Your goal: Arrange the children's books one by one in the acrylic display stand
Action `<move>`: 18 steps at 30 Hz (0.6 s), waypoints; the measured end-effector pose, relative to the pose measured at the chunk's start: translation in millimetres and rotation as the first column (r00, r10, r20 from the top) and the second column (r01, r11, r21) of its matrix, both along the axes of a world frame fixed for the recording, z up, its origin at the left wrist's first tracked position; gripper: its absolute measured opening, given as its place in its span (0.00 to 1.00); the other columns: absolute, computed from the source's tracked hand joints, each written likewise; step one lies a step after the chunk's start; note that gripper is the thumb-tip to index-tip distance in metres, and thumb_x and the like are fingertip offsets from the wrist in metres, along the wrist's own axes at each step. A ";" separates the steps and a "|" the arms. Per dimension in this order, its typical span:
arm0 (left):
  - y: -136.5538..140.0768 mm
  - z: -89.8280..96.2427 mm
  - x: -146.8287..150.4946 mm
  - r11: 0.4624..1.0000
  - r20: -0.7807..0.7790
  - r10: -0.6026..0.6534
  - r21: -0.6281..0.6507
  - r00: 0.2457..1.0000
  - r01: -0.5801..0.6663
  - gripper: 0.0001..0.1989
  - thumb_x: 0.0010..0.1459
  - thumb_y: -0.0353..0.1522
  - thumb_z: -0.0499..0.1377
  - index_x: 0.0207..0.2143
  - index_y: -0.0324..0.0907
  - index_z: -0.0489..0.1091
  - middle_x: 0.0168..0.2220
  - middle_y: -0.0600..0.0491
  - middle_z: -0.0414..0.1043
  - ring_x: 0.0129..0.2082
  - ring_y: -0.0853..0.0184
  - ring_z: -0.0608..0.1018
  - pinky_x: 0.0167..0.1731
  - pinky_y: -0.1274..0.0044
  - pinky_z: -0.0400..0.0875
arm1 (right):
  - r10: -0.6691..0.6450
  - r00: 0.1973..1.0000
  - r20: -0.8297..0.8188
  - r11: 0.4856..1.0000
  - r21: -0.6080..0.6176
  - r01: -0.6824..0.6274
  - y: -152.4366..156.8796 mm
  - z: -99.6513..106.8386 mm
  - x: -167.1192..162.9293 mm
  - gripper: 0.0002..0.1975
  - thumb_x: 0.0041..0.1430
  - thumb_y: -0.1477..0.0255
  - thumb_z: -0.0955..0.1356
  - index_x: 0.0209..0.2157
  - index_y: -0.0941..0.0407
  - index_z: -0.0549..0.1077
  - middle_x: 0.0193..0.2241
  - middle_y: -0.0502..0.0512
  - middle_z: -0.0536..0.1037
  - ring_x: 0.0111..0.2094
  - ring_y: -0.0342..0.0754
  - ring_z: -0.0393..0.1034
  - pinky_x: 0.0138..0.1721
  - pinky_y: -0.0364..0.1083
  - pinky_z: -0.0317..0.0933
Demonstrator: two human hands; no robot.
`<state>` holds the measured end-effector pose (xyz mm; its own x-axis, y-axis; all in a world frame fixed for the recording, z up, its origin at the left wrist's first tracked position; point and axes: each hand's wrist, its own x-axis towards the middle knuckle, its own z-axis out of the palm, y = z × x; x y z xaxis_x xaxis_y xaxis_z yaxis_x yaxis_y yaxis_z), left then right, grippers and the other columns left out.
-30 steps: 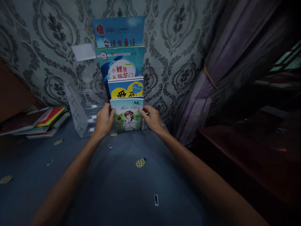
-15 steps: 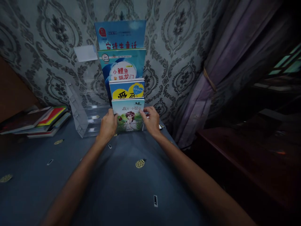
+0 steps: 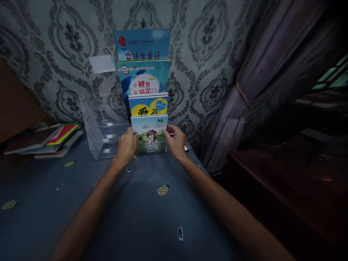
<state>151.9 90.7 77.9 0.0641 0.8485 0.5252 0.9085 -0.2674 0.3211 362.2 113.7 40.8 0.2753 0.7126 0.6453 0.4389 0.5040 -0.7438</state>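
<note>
Both hands grip the front book [image 3: 150, 139], a small one with a green and pale blue cover and a drawn figure. My left hand [image 3: 127, 145] is closed at its left edge, and my right hand [image 3: 175, 140] pinches its right edge. Stepped up behind it stand a blue and yellow book [image 3: 148, 106], a teal book with a fish title [image 3: 145, 78] and a tall blue book [image 3: 143, 43] at the back. They stand in a clear acrylic rack [image 3: 94, 136], whose left part shows bare steps.
Several books [image 3: 58, 139] lie in a stack at the left. A blue cloth with pineapple prints covers the table [image 3: 130, 217]. Behind is patterned wallpaper [image 3: 201, 72]; a tied purple curtain [image 3: 231, 119] hangs right. Dark red furniture [image 3: 258, 174] stands beyond the table's right edge.
The view has shifted slightly, so everything appears a little lower and further right. Both hands stay on the front book's edges, with no clear movement of the books.
</note>
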 end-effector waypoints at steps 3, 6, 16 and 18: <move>0.9 -1.4 -0.1 1.000 0.005 0.002 0.031 1.000 -0.002 0.03 0.67 0.30 0.52 0.42 0.43 0.65 0.39 0.43 0.79 0.39 0.54 0.81 0.37 0.70 0.71 | 0.006 1.000 0.006 1.000 -0.001 -0.006 0.3 -1.8 0.6 0.12 0.57 0.67 0.67 0.40 0.56 0.79 0.36 0.60 0.80 0.38 0.56 0.75 0.38 0.52 0.70; 2.0 -2.6 0.0 0.999 0.006 0.002 0.039 1.000 -0.002 0.03 0.67 0.30 0.52 0.42 0.43 0.65 0.39 0.44 0.79 0.39 0.55 0.81 0.37 0.70 0.72 | 0.004 1.000 0.026 1.000 0.001 -0.004 -0.2 -1.9 0.8 0.12 0.57 0.67 0.67 0.40 0.56 0.80 0.36 0.59 0.80 0.37 0.55 0.75 0.37 0.51 0.69; 3.1 -5.2 1.0 0.998 0.062 -0.026 0.051 0.998 0.023 0.04 0.66 0.29 0.53 0.41 0.43 0.65 0.40 0.43 0.78 0.41 0.55 0.81 0.39 0.69 0.73 | -0.005 0.999 0.050 1.000 0.014 0.004 -0.7 -1.0 1.6 0.12 0.57 0.68 0.67 0.39 0.55 0.81 0.33 0.57 0.79 0.35 0.54 0.74 0.36 0.50 0.68; 2.7 -4.4 1.2 0.999 0.062 -0.024 0.031 0.998 0.022 0.04 0.66 0.28 0.53 0.42 0.43 0.65 0.41 0.43 0.78 0.41 0.54 0.81 0.39 0.69 0.73 | 0.002 0.999 0.047 1.000 0.011 -0.002 -1.4 -0.6 1.4 0.12 0.57 0.68 0.67 0.39 0.55 0.81 0.33 0.57 0.79 0.36 0.55 0.74 0.36 0.50 0.68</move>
<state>153.0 93.4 73.6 0.0501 0.8306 0.5546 0.8804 -0.2990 0.3682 363.7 112.2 40.3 0.2428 0.7062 0.6651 0.4726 0.5127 -0.7168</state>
